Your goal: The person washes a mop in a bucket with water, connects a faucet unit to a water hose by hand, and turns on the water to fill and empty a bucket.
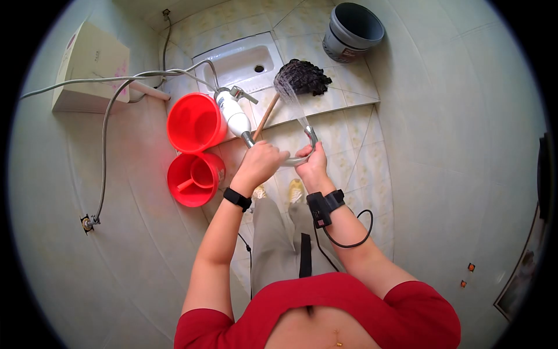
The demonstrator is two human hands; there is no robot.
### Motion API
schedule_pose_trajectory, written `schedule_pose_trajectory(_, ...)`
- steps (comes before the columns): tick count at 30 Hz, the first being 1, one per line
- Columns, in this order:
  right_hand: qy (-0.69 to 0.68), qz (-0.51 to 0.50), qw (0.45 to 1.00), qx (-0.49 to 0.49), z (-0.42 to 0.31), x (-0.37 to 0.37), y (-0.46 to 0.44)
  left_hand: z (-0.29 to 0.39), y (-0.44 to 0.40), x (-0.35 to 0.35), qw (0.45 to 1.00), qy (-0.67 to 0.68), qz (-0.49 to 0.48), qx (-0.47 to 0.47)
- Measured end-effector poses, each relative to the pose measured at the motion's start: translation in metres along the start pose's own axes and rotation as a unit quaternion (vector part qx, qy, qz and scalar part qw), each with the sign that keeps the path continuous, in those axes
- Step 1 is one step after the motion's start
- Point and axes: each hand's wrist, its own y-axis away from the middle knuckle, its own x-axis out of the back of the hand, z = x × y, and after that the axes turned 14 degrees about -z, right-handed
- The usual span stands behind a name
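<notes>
My right hand (313,166) is closed around a silver shower head (311,137) that sprays water up and away from me. The spray falls on a black mop head (305,77) on the raised tiled step. From the mop, a wooden handle (267,116) slants toward my left hand (264,160), which is closed on it; my fingers hide the grip. A white electric faucet (232,114) with a metal spout reaches close to the same hand. The pale hose (289,162) emerges beside my left thumb and curves to the shower head.
Two red buckets (196,124) stand left of the faucet, the nearer holding a red dipper (200,174). Behind are a white squat toilet (244,58) and a grey bucket (353,32). A metal supply hose (105,139) crosses the left wall beside a white box (93,64).
</notes>
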Motion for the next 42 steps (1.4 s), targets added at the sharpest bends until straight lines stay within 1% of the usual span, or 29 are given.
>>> schedule_pose_trajectory(1,-0.005,0.005,1.0,0.001,0.001,0.002,-0.001,0.001,0.001,0.001,1.0,0.002,-0.009,0.008)
schedule_pose_trajectory(3,-0.054,0.051,0.997,-0.029,0.009,0.008,-0.006,0.0,0.007,-0.002,1.0,0.005,-0.025,0.014)
schedule_pose_trajectory(4,-0.051,0.029,0.998,-0.019,0.016,0.013,-0.007,-0.003,0.012,-0.005,0.999,0.008,-0.049,0.016)
schedule_pose_trajectory(6,-0.051,0.039,0.998,-0.026,0.031,0.017,-0.012,-0.013,0.016,-0.006,0.997,0.006,-0.075,0.015)
schedule_pose_trajectory(7,-0.042,0.051,0.997,-0.037,0.039,0.022,-0.012,-0.016,0.022,-0.008,0.997,0.008,-0.072,0.021)
schedule_pose_trajectory(8,-0.054,0.028,0.997,-0.047,0.047,0.025,-0.013,-0.019,0.027,-0.011,0.997,0.01,-0.066,0.028)
schedule_pose_trajectory(11,-0.049,0.044,0.996,-0.053,0.064,0.023,-0.018,-0.033,0.036,-0.019,0.996,0.018,-0.078,0.039)
schedule_pose_trajectory(12,-0.033,0.022,0.998,-0.045,0.07,0.025,-0.021,-0.038,0.037,-0.02,0.996,0.017,-0.082,0.038)
schedule_pose_trajectory(15,-0.04,0.018,0.999,-0.03,0.083,0.027,-0.027,-0.047,0.046,-0.026,0.996,0.043,-0.072,0.036)
schedule_pose_trajectory(17,-0.025,0.01,0.999,-0.017,0.092,0.022,-0.028,-0.054,0.051,-0.029,0.998,0.05,-0.018,0.038)
schedule_pose_trajectory(18,-0.012,0.0,1.0,-0.004,0.098,0.02,-0.029,-0.06,0.055,-0.03,0.998,0.052,-0.015,0.037)
schedule_pose_trajectory(20,-0.009,-0.006,1.0,0.002,0.105,0.016,-0.032,-0.07,0.059,-0.032,0.997,0.022,-0.069,0.033)
schedule_pose_trajectory(24,-0.001,-0.001,1.0,0.001,0.105,0.011,-0.042,-0.086,0.052,-0.031,0.998,0.029,-0.046,0.009)
schedule_pose_trajectory(26,0.017,0.004,1.0,-0.006,0.101,0.008,-0.045,-0.09,0.047,-0.029,0.995,0.028,-0.091,0.012)
schedule_pose_trajectory(28,0.032,0.009,0.999,-0.008,0.1,0.013,-0.053,-0.093,0.045,-0.035,0.995,0.024,-0.099,0.005)
schedule_pose_trajectory(30,0.02,0.02,0.999,-0.035,0.097,0.015,-0.063,-0.096,0.038,-0.039,0.993,0.02,-0.113,0.002)
schedule_pose_trajectory(31,0.022,0.023,0.999,-0.033,0.094,0.016,-0.067,-0.098,0.036,-0.041,0.993,0.024,-0.113,0.0)
schedule_pose_trajectory(33,0.036,0.035,0.994,-0.096,0.09,0.018,-0.076,-0.102,0.03,-0.045,0.991,0.039,-0.127,0.013)
schedule_pose_trajectory(35,0.021,0.042,0.993,-0.11,0.087,0.027,-0.089,-0.102,0.023,-0.049,0.989,0.055,-0.137,0.016)
schedule_pose_trajectory(37,0.008,0.045,0.991,-0.126,0.081,0.028,-0.094,-0.101,0.017,-0.05,0.984,0.059,-0.169,0.014)
schedule_pose_trajectory(39,0.02,0.073,0.986,-0.151,0.076,0.024,-0.094,-0.1,0.012,-0.044,0.983,0.068,-0.169,0.013)
schedule_pose_trajectory(41,0.043,0.068,0.985,-0.152,0.065,0.016,-0.092,-0.098,0.005,-0.035,0.983,0.068,-0.172,0.015)
schedule_pose_trajectory(42,0.05,0.046,0.983,-0.17,0.058,0.014,-0.093,-0.098,0.0,-0.03,0.982,0.069,-0.172,0.016)
